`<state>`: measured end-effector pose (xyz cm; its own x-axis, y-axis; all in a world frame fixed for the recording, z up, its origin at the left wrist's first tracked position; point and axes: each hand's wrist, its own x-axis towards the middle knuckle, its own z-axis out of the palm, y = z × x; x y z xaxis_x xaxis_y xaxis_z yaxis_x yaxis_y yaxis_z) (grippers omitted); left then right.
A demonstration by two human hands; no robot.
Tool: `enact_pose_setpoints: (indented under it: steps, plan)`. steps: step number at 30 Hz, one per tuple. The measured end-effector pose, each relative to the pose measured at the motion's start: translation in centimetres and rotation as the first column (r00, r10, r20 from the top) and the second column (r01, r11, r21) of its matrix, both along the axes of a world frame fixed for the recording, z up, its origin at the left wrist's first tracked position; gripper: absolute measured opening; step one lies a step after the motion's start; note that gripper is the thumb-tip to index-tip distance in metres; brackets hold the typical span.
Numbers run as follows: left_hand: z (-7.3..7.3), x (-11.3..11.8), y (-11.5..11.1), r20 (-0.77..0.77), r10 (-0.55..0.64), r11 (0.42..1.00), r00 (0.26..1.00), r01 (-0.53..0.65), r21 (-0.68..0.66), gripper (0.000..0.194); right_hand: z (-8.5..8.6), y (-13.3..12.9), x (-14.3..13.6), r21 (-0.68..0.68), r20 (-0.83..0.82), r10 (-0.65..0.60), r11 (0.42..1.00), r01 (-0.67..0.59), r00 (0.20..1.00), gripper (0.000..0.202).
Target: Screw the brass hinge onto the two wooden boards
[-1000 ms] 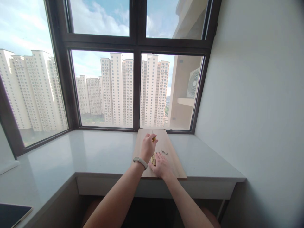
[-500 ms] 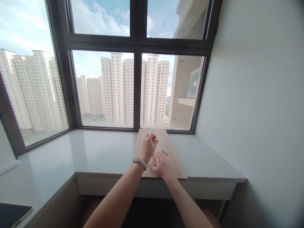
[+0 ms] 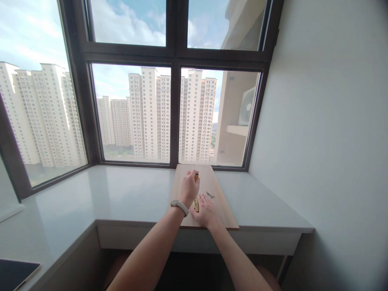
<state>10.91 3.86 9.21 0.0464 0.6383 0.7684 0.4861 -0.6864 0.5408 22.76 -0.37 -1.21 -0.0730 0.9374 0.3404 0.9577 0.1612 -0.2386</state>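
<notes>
My left hand [image 3: 189,188], with a pale watch on its wrist, is closed around the yellow-and-black handle of a screwdriver [image 3: 197,176]. The handle stands upright above the board, and most of the shaft is hidden by the hand. Below it a gold-coloured hinge [image 3: 196,205] lies on the wooden board [image 3: 224,210]. My right hand [image 3: 206,212] steadies the hinge against the board, thumb on its left side and fingers on its right. Just beyond the right fingertips lie several small screws [image 3: 210,195].
The board rests on a white counter [image 3: 130,194] in front of a dark-framed window [image 3: 174,113]. A white wall [image 3: 318,121] bounds the right side. At the lower left corner lies a dark flat device [image 3: 18,273].
My left hand has turned a little around the screwdriver handle, and its fingers are closed more tightly. The right hand, the hinge and the screws have stayed in place.
</notes>
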Motion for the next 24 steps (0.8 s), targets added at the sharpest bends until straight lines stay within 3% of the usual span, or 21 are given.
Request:
enact_pose_setpoints:
  steps: [11, 18, 24]
  plan:
    - [-0.04, -0.58, -0.45, -0.016, -0.002, 1.0, 1.0, 0.002, 0.001, 0.02, 0.13, 0.0, -0.1, -0.012, 0.004, -0.002, 1.0, 0.002, 1.0, 0.08]
    - [-0.25, -0.43, 0.12, 0.015, -0.072, 0.997, 0.997, 0.072, -0.005, 0.031, 0.15, -0.06, -0.13, -0.017, -0.009, -0.005, 1.0, 0.005, 1.0, 0.081]
    - [-0.28, -0.92, 0.19, 0.036, -0.053, 0.998, 0.998, 0.054, -0.02, 0.022, -0.02, 0.14, 0.03, 0.021, -0.084, -0.003, 1.0, 0.004, 0.996, 0.077]
